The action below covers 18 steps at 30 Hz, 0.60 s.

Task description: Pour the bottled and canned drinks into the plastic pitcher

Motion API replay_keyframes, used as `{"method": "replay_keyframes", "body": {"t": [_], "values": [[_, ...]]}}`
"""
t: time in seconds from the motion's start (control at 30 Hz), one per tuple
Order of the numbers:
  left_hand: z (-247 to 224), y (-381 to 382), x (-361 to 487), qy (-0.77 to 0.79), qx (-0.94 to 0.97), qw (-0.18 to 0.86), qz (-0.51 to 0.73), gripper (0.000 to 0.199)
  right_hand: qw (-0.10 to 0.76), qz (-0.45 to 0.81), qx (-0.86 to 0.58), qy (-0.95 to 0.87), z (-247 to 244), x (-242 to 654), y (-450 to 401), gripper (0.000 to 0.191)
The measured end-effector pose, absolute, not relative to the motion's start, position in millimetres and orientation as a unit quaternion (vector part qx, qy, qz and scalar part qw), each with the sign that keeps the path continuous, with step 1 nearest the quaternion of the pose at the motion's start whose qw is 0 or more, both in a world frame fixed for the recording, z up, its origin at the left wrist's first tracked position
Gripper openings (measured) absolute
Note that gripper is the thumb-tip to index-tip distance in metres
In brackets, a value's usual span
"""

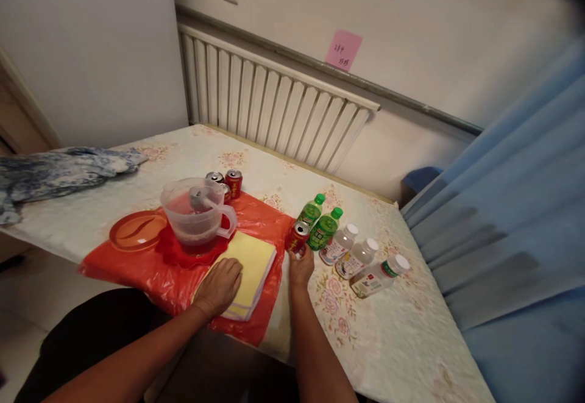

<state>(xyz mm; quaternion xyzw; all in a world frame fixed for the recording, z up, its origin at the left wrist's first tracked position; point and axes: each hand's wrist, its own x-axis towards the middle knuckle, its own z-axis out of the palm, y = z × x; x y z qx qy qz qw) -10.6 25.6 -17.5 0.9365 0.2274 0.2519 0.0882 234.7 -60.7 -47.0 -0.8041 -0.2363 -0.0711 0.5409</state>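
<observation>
My left hand point(220, 284) lies flat on a folded yellow cloth point(253, 266), fingers together but stretched out. My right hand point(301, 267) holds a red can point(297, 236) near its base, beside two green bottles point(323, 230). Left of the cloth, a clear plastic pitcher point(189, 217) rests in a red scalloped dish point(171, 255); another can shows inside or through it. Several red cans point(233, 183) stand behind the pitcher. Under the cloth and dish spreads a red plastic sheet point(274, 226).
Three clear bottles with white caps point(354, 260) stand right of the green ones. An orange plate point(137, 231) lies left of the pitcher. Patterned fabric point(68, 174) is at the far left. A radiator point(274, 101) and blue curtain point(512, 208) border the floral-covered table point(388, 336).
</observation>
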Motion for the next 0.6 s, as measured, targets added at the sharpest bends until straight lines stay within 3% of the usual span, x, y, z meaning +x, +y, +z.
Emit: {"method": "replay_keyframes", "body": {"t": [0.6], "values": [[-12.0, 22.7, -11.6, 0.230, 0.936, 0.104, 0.245, 0.015, 0.539, -0.064, -0.806, -0.236, -46.4, 233.6, -61.7, 0.052]]}}
